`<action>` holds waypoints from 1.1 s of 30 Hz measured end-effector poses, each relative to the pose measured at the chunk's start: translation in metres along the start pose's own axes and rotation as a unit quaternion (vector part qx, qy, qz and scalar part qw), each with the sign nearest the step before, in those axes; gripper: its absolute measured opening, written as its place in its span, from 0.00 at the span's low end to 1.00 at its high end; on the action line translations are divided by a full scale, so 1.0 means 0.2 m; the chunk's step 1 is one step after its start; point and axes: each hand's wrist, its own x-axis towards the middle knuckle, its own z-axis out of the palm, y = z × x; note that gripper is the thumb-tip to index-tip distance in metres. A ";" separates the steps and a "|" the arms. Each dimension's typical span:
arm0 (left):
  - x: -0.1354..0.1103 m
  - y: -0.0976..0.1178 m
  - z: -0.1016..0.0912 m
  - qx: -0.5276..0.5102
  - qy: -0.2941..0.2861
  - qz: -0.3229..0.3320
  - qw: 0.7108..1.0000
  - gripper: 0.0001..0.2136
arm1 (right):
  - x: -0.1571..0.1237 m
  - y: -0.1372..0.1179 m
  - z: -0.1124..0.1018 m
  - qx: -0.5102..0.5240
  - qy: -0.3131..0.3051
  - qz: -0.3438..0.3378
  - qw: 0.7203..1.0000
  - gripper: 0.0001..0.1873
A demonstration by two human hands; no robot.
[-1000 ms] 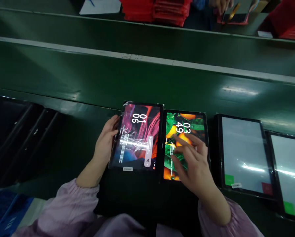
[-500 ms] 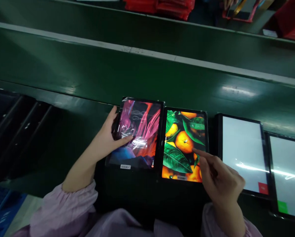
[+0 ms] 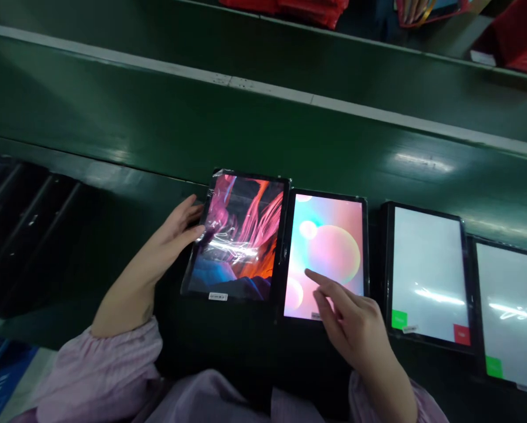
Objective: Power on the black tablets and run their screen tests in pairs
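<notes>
My left hand [image 3: 171, 238] rests at the left edge of a tablet [image 3: 241, 235] with a dark, red and purple picture. Its fingers are apart, with the thumb tip at the rim, and it grips nothing. Beside it lies a second tablet [image 3: 334, 241] with pink and yellow bubbles on its screen. Over that screen my right hand [image 3: 355, 320] points with the index finger stretched out. The fingertip is at or just above the glass; I cannot tell which. Its other fingers are partly curled, holding nothing, and the hand hides the screen's lower right corner.
Two more tablets, one white-screened tablet [image 3: 430, 270] and another white-screened tablet [image 3: 510, 305], lie to the right. Dark slotted racks [image 3: 29, 235] stand left, above a blue crate [image 3: 1, 367]. Red packets [image 3: 307, 10] lie on the far shelf. Someone's hand [image 3: 415, 10] shows at the top.
The second tablet's picture has switched from oranges to bubbles. My right index finger has moved left across it. My left thumb has drawn back off the first screen to its edge.
</notes>
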 end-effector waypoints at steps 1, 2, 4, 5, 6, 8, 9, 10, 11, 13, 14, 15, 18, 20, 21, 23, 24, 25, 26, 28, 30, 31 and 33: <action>0.00 0.00 0.00 0.007 -0.004 -0.003 1.000 0.39 | 0.02 -0.01 0.02 0.005 -0.008 -0.007 1.000 0.18; -0.01 0.01 0.00 0.015 -0.011 -0.006 1.000 0.38 | 0.04 -0.03 0.03 0.007 -0.011 -0.014 1.000 0.19; -0.01 0.02 -0.01 0.027 -0.020 -0.010 0.999 0.39 | 0.07 -0.05 0.04 0.008 -0.009 -0.027 1.000 0.19; -0.02 0.03 -0.01 0.030 -0.020 -0.013 0.999 0.39 | 0.08 -0.05 0.05 0.008 -0.009 -0.029 0.999 0.19; -0.02 0.03 -0.01 0.034 -0.019 -0.018 0.999 0.40 | 0.08 -0.05 0.05 0.009 -0.009 -0.028 1.000 0.19; -0.03 0.05 0.00 0.045 -0.019 -0.028 0.998 0.43 | 0.09 -0.05 0.05 0.006 -0.011 -0.016 1.000 0.20; -0.03 0.06 0.00 0.052 -0.021 -0.031 0.998 0.44 | 0.09 -0.05 0.05 0.002 -0.013 -0.009 1.000 0.20; -0.04 0.06 0.00 0.057 -0.025 -0.032 0.998 0.45 | 0.10 -0.05 0.05 -0.003 -0.015 -0.004 1.000 0.21; -0.04 0.07 0.01 0.061 -0.027 -0.030 0.997 0.45 | 0.10 -0.05 0.06 -0.007 -0.018 -0.002 1.000 0.22; -0.05 0.07 0.02 0.060 -0.032 -0.024 0.997 0.44 | 0.11 -0.05 0.06 -0.017 -0.022 -0.003 1.000 0.23; -0.06 0.07 0.02 0.057 -0.035 -0.020 0.998 0.43 | 0.11 -0.05 0.06 -0.023 -0.021 -0.003 1.000 0.23; -0.06 0.07 0.02 0.052 -0.039 -0.016 0.998 0.41 | 0.11 -0.04 0.06 -0.031 -0.016 0.000 0.999 0.23; -0.07 0.07 0.02 0.032 -0.043 -0.001 0.999 0.36 | 0.09 -0.02 0.01 -0.064 0.014 0.035 0.997 0.22; -0.08 0.07 0.02 0.024 -0.048 0.000 0.999 0.35 | 0.07 0.00 -0.04 -0.092 0.057 0.064 0.992 0.21; -0.08 0.07 0.01 0.023 -0.052 -0.003 0.998 0.35 | 0.05 0.02 -0.07 -0.104 0.082 0.078 0.988 0.22; -0.08 0.07 0.01 0.023 -0.058 -0.010 0.998 0.36 | 0.02 0.04 -0.12 -0.121 0.123 0.098 0.980 0.26; -0.08 0.07 0.01 0.022 -0.057 -0.011 0.998 0.37 | 0.00 0.04 -0.14 -0.123 0.133 0.107 0.978 0.27; -0.08 0.07 0.01 0.022 -0.058 -0.014 0.998 0.37 | -0.01 0.04 -0.15 -0.121 0.136 0.113 0.977 0.27; -0.08 0.07 0.01 0.021 -0.058 -0.015 0.998 0.37 | -0.03 0.04 -0.15 -0.116 0.134 0.117 0.977 0.26; -0.09 0.07 0.02 0.017 -0.054 -0.014 0.998 0.37 | -0.05 0.04 -0.15 -0.100 0.123 0.119 0.980 0.24; -0.10 0.08 0.02 0.015 -0.056 -0.012 0.998 0.37 | -0.06 0.04 -0.13 -0.084 0.114 0.112 0.984 0.22; -0.10 0.08 0.03 0.016 -0.058 -0.013 0.998 0.36 | -0.06 0.03 -0.13 -0.080 0.107 0.106 0.985 0.21; -0.10 0.09 0.03 0.023 -0.066 -0.016 0.997 0.35 | -0.06 0.03 -0.12 -0.080 0.107 0.091 0.987 0.22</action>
